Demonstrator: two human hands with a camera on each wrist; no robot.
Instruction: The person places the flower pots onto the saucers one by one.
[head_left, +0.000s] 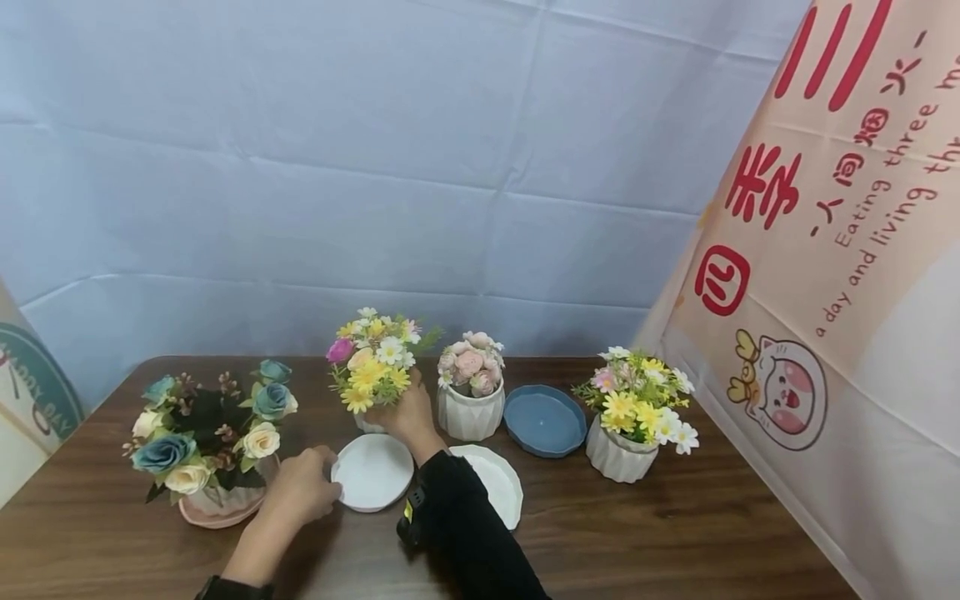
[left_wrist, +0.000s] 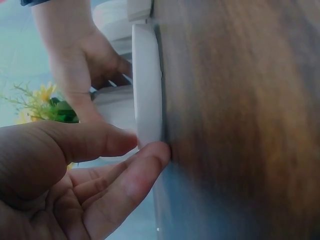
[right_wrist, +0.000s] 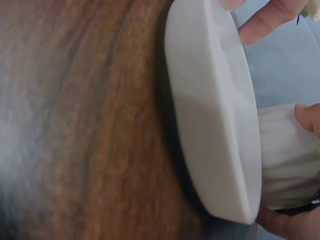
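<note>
My left hand (head_left: 303, 487) pinches the left edge of a round white saucer (head_left: 372, 472) between thumb and fingers. In the left wrist view that saucer (left_wrist: 147, 85) appears edge-on, close over the wooden tabletop. Just behind it, my right hand (head_left: 408, 417) grips a ribbed white flowerpot, its fingers and thumb around the sides. Yellow, white and magenta artificial flowers (head_left: 375, 354) fill this pot and hide most of it from the head view. The right wrist view shows the pot's ribbed wall (right_wrist: 285, 150) beyond the saucer's rim.
At left, a pot of teal and cream roses (head_left: 202, 442) stands on a pink saucer (head_left: 213, 521). Right of my right hand are a pot of pink flowers (head_left: 471, 408), a blue saucer (head_left: 545, 421), another white saucer (head_left: 498, 492) and a daisy pot (head_left: 622, 450). Cloth hangs behind.
</note>
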